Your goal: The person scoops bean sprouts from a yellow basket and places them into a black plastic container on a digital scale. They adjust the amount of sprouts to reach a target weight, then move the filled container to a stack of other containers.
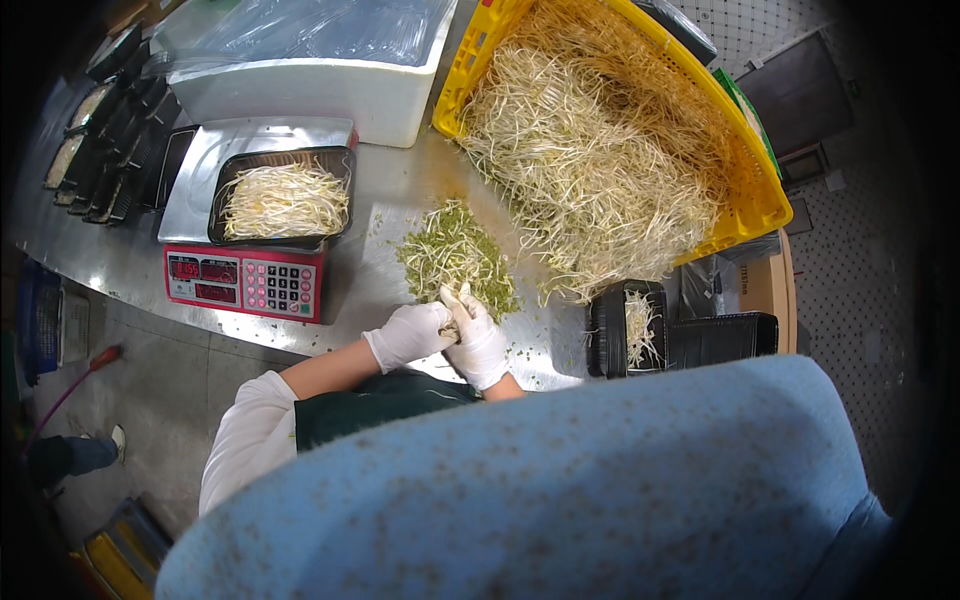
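My left hand (413, 334) and my right hand (477, 339), both in white gloves, meet at the table's near edge with fingers closed around a small bunch of bean sprouts (448, 327). Just beyond them lies a pile of green husks with loose sprouts (457, 255). On the left, a black plastic tray (216, 217) filled with sprouts (286, 201) rests on the steel pan of a red digital scale (244, 283). A large heap of bean sprouts (585, 172) spills from a tilted yellow plastic crate (757, 217) at the right.
A white foam box (300, 94) with clear film stands behind the scale. Filled black trays (90, 161) are stacked at the far left. Right of my hands, stacked black trays (609, 330) hold some sprouts, beside a cardboard box (784, 292). Another person's leg (94, 452) shows at lower left.
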The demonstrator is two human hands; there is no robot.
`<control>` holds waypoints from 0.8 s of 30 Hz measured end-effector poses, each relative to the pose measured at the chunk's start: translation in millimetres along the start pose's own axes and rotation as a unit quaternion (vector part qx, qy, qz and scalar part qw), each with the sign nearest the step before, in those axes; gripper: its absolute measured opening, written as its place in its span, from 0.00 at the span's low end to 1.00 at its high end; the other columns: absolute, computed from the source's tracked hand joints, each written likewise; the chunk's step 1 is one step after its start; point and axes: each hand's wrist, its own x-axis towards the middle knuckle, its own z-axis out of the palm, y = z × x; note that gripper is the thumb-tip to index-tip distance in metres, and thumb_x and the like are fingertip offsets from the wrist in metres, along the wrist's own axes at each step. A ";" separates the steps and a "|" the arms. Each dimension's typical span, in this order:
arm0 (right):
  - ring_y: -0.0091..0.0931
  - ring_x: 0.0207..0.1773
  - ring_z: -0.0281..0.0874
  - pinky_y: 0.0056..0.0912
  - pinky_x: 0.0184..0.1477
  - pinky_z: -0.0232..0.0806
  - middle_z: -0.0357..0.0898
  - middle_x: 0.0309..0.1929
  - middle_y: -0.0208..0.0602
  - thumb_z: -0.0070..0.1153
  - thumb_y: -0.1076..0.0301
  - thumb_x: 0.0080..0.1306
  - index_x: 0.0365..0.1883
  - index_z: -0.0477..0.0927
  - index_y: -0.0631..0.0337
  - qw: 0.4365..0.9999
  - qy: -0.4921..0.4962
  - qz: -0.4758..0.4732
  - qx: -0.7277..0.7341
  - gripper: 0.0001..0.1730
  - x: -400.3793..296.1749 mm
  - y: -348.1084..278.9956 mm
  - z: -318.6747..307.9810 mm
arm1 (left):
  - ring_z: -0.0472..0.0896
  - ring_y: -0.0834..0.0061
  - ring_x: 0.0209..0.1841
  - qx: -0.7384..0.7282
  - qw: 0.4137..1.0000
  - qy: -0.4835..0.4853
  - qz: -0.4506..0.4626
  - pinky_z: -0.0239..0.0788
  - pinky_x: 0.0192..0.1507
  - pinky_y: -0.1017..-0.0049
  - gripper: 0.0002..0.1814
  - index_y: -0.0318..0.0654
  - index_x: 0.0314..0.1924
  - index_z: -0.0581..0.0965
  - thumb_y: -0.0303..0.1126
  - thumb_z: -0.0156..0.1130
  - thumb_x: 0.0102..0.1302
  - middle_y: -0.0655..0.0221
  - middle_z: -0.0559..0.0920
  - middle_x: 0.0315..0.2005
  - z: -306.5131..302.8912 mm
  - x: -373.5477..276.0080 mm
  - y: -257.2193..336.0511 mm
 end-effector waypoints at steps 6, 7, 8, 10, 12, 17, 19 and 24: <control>0.29 0.47 0.80 0.30 0.46 0.74 0.81 0.45 0.41 0.63 0.79 0.57 0.42 0.79 0.60 0.858 0.097 0.148 0.482 0.15 6.1 15.1 -42.9 | 0.72 0.93 0.33 -0.283 0.956 0.014 -0.076 0.67 0.36 0.86 0.14 0.28 0.50 0.77 0.27 0.57 0.66 0.80 0.78 0.32 -45.2 -1.1 -14.7; 0.30 0.45 0.81 0.31 0.44 0.76 0.81 0.45 0.44 0.63 0.81 0.57 0.40 0.77 0.62 0.728 0.103 0.214 0.643 0.13 6.3 18.0 -53.4 | 0.71 0.94 0.32 -0.318 0.937 0.065 -0.129 0.66 0.34 0.88 0.15 0.28 0.50 0.77 0.27 0.57 0.66 0.81 0.77 0.31 -45.2 1.3 -21.2; 0.30 0.43 0.82 0.30 0.43 0.76 0.81 0.45 0.44 0.63 0.81 0.57 0.40 0.77 0.62 0.742 0.131 0.231 0.615 0.14 3.3 29.8 -62.7 | 0.73 0.86 0.31 -0.280 0.942 0.156 -0.102 0.67 0.35 0.81 0.11 0.31 0.45 0.79 0.27 0.57 0.64 0.75 0.78 0.28 -32.6 13.5 -40.7; 0.28 0.40 0.82 0.29 0.38 0.78 0.82 0.43 0.43 0.64 0.78 0.58 0.39 0.76 0.62 0.747 0.203 0.217 0.595 0.12 2.2 37.9 -93.4 | 0.76 0.70 0.37 -0.101 0.955 0.277 -0.010 0.68 0.41 0.70 0.10 0.34 0.43 0.79 0.26 0.58 0.61 0.63 0.79 0.32 -31.4 47.2 -55.2; 0.26 0.39 0.82 0.31 0.38 0.78 0.82 0.42 0.43 0.64 0.73 0.59 0.39 0.77 0.63 0.750 0.252 0.164 0.589 0.11 -2.9 46.9 -131.3 | 0.76 0.58 0.46 0.112 0.938 0.324 0.049 0.68 0.49 0.62 0.17 0.34 0.50 0.76 0.28 0.59 0.61 0.53 0.78 0.45 -44.5 74.5 -57.6; 0.28 0.43 0.82 0.29 0.45 0.76 0.81 0.43 0.42 0.59 0.67 0.63 0.49 0.77 0.69 0.767 0.406 0.115 0.484 0.19 -55.3 97.5 -219.9 | 0.65 0.48 0.66 0.201 0.925 0.319 -0.055 0.53 0.67 0.52 0.32 0.37 0.67 0.64 0.47 0.51 0.69 0.51 0.68 0.64 -27.6 130.8 -117.0; 0.26 0.42 0.81 0.29 0.45 0.74 0.81 0.44 0.39 0.61 0.70 0.62 0.50 0.75 0.69 0.785 0.391 0.156 0.454 0.19 -78.4 129.6 -235.0 | 0.64 0.51 0.68 0.151 0.970 0.183 -0.055 0.47 0.70 0.52 0.31 0.37 0.68 0.64 0.50 0.46 0.72 0.51 0.68 0.65 -28.6 131.1 -90.7; 0.34 0.53 0.79 0.34 0.53 0.70 0.73 0.59 0.47 0.79 0.60 0.44 0.75 0.47 0.59 0.902 0.135 0.411 -0.005 0.67 -119.6 218.9 -208.2 | 0.62 0.55 0.69 -0.063 0.994 0.092 0.020 0.40 0.71 0.53 0.34 0.35 0.68 0.64 0.51 0.50 0.71 0.52 0.67 0.66 -9.6 107.8 -60.7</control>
